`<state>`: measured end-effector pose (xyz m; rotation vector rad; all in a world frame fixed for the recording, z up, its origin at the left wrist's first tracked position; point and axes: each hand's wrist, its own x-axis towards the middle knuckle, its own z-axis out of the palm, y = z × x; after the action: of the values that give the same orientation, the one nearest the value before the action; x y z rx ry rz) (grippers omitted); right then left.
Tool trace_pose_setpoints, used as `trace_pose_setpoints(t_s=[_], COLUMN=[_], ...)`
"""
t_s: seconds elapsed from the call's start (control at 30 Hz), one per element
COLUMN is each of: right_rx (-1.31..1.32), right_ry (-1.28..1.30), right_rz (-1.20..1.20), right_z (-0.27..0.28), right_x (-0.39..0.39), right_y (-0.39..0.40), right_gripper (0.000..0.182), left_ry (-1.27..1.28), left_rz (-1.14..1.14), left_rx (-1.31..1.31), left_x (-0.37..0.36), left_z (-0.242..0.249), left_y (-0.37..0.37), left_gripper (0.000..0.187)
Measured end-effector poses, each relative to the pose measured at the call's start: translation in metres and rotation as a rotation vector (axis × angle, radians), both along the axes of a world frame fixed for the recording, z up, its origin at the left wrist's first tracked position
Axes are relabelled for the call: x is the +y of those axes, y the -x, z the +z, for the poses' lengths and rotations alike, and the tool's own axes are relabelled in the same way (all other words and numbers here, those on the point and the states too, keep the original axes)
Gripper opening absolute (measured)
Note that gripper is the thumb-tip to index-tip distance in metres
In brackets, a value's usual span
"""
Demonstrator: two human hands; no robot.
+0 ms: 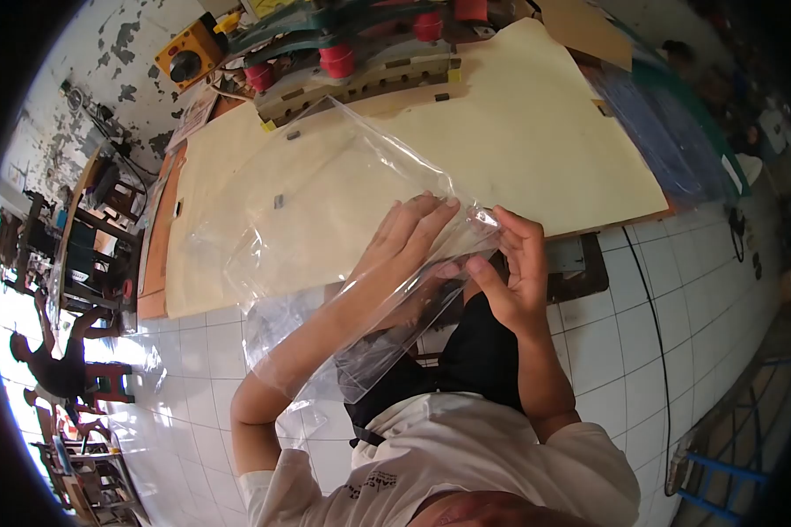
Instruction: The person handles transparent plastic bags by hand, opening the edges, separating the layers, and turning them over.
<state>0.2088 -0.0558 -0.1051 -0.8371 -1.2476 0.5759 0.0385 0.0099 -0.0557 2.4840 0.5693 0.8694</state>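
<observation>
Clear plastic film [316,220] spans the near edge of the table [156,255], one corner raised over the cream board [554,154] and the lower folds hanging beyond that edge, above the seated person's lap. The left hand [409,233] lies along the film, its fingers extended and close together, the thumb apart from them; folds of film cross the forearm, and whether the fingers grip anything cannot be told. The right hand [514,277], just beside it, is half curled, with a gap between thumb and forefinger; the film's right corner lies at these fingertips, though how firmly it is pinched cannot be told. Along the table's far edge stands a green press [294,37] with red cylinders [337,61] above a metal bar [360,92]. A yellow box [189,51] with a black knob sits near the far left corner. Bluish sheets [655,132] lie along the right edge. Pale tiles [198,369] cover the floor, where a black cable [652,316] runs at right; at far left, another person [61,364] sits in dark clothing.
</observation>
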Motion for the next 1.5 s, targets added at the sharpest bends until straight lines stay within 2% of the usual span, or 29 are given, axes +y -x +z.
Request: trace_pose_setpoints(t_s=[0.17, 0.33, 0.43, 0.53, 0.6, 0.83, 0.9, 0.93, 1.13, 1.2, 1.33, 1.4, 1.5], right_rx=[0.014, 0.046, 0.058, -0.003, -0.055, -0.093, -0.257, -0.255, -0.22, -0.079, -0.02, 0.08, 0.092], right_ry=[-0.058, -0.078, -0.05, -0.088, -0.107, -0.136, -0.119, -0.117, -0.072, -0.142, -0.181, -0.198, -0.268], right_rz=[0.062, 0.116, 0.14, 0.148, 0.232, 0.223, 0.19, 0.19, 0.083, 0.075, 0.107, 0.08, 0.026], right_z=[0.003, 0.006, 0.007, 0.011, 0.018, 0.03, 0.033, 0.035, 0.027, 0.02, 0.022, 0.022, 0.023], right_x=[0.001, 0.0, -0.002, -0.001, 0.001, 0.001, -0.001, -0.002, -0.006, -0.002, -0.002, -0.002, -0.003], right_y=[0.003, 0.005, 0.003, -0.007, -0.017, -0.019, -0.021, -0.02, -0.014, -0.016, -0.009, -0.002, 0.004], right_gripper=[0.048, 0.047, 0.046, 0.042, 0.035, 0.021, 0.019, 0.019, 0.025, 0.023, 0.021, 0.018, 0.016], left_ry=[0.055, -0.081, -0.164, -0.166, -0.162, -0.151, -0.141, -0.129, -0.111, -0.072, 0.008, 0.012, 0.025], left_rz=[-0.03, -0.02, -0.009, 0.06, 0.054, 0.057, 0.05, 0.041, 0.026, -0.013, -0.079, -0.068, -0.07], left_rx=[-0.007, 0.122, 0.103, 0.218, 0.208, 0.168, 0.146, 0.125, 0.077, 0.08, 0.104, 0.116, 0.124], left_x=[-0.006, -0.006, -0.007, -0.017, -0.017, -0.021, -0.021, -0.022, -0.023, -0.023, -0.026, -0.028, -0.029], left_z=[0.007, 0.013, 0.012, 0.022, 0.019, 0.016, 0.016, 0.017, 0.025, 0.028, 0.028, 0.032, 0.033], left_y=[0.006, 0.007, 0.007, 0.006, 0.008, 0.008, 0.008, 0.009, 0.011, 0.014, 0.013, 0.012, 0.013], left_gripper=[0.065, 0.066, 0.067, 0.068, 0.069, 0.074, 0.076, 0.077, 0.068, 0.065, 0.06, 0.059, 0.058])
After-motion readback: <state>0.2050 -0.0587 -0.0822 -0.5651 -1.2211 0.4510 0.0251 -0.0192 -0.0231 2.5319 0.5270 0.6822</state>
